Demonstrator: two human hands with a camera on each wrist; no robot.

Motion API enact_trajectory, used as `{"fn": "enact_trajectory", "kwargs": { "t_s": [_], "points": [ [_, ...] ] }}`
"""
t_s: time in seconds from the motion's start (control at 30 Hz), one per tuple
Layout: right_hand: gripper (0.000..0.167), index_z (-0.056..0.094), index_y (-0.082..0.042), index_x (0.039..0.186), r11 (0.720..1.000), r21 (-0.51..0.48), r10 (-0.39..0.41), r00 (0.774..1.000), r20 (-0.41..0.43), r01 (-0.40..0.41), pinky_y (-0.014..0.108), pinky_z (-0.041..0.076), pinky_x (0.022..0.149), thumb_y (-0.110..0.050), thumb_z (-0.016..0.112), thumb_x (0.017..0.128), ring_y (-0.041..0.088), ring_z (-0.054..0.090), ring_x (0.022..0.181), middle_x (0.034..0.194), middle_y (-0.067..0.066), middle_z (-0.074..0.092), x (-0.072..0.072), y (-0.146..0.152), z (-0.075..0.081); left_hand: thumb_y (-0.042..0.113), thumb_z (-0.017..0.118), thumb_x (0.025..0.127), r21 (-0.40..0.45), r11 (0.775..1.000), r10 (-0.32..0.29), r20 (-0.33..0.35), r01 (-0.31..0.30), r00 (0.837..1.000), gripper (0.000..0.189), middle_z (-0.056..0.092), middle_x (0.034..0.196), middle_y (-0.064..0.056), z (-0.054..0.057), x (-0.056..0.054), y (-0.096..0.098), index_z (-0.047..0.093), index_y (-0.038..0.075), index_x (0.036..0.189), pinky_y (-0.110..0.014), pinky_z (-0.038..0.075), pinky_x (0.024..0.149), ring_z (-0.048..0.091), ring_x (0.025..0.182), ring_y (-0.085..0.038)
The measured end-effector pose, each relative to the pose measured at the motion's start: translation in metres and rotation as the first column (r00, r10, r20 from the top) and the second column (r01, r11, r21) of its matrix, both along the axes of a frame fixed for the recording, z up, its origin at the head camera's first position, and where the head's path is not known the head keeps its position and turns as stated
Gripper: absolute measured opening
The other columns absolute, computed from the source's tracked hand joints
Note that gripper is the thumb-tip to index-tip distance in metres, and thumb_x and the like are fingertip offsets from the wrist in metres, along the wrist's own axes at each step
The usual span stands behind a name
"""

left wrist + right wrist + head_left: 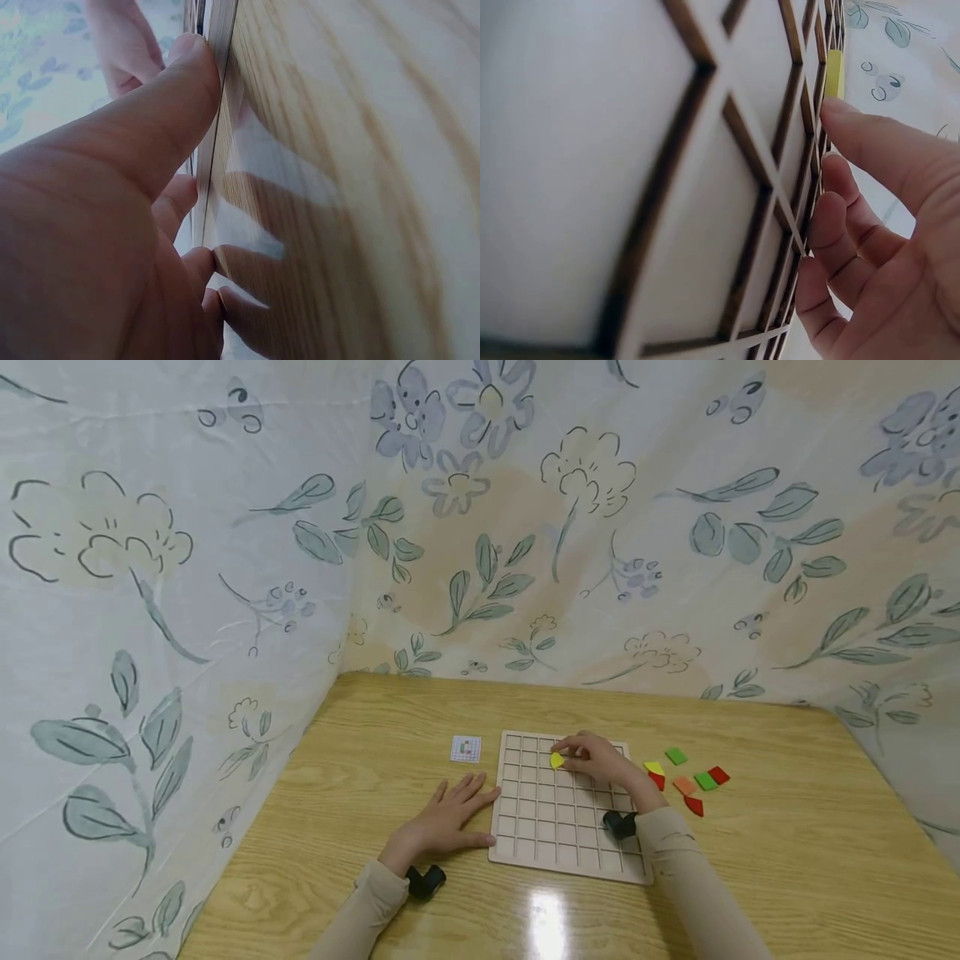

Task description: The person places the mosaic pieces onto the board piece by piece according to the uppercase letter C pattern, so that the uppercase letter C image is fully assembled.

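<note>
A pale wooden grid board (525,827) lies on the table, its square cells marked off by raised ridges. Over its upper part my right hand (592,756) pinches a yellow piece (557,761) with one curved edge. The right wrist view shows the thumb against this yellow piece (835,73), the other fingers bent close to the grid. My left hand (447,818) rests on the table with fingers spread, thumb and fingertip touching the board's left edge. In the left wrist view, that thumb (172,105) presses the board's side.
Right of the board lie several loose pieces, among them a green square (677,756), an orange square (683,786) and a red curved piece (694,807). A small printed card (466,749) lies left of the board. Flowered cloth (480,568) hangs behind the wooden table (360,760).
</note>
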State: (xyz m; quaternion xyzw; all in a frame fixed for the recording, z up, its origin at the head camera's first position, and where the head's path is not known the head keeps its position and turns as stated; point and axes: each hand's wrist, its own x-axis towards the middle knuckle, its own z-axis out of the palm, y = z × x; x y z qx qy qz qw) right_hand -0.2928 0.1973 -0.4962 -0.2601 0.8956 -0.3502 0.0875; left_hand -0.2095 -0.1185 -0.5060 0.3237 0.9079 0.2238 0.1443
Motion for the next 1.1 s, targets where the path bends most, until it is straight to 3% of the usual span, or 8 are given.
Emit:
{"fn": "enact_trajectory", "kwargs": {
  "t_s": [0.6,1.1],
  "points": [
    [0.022,0.067,-0.014,0.106,0.994,0.045,-0.102,0.995,-0.012,0.102,0.031,0.045,0.067,-0.020,0.068,0.085,0.017,0.053,0.079,0.087,0.003,0.057,-0.0053,-0.0058,-0.0025,0.052,0.053,0.089,-0.006,1.000,-0.003,-0.002,0.003,1.000,0.074,0.008,0.156,-0.010,0.0020,-0.0019,0.0022,0.022,0.023,0.149,-0.058,-0.001,0.112,0.002,0.143,-0.030],
    [0.022,0.068,-0.015,0.102,0.992,0.058,-0.109,0.994,-0.024,0.110,0.034,0.046,0.068,-0.023,0.072,0.082,0.018,0.053,0.082,0.091,0.004,0.059,-0.0049,-0.0099,-0.0006,0.054,0.052,0.088,-0.007,1.000,0.002,-0.008,-0.002,1.000,0.074,0.009,0.156,-0.010,0.0013,0.0000,0.0032,0.023,0.023,0.149,-0.059,0.000,0.112,0.003,0.143,-0.030]
  ]
}}
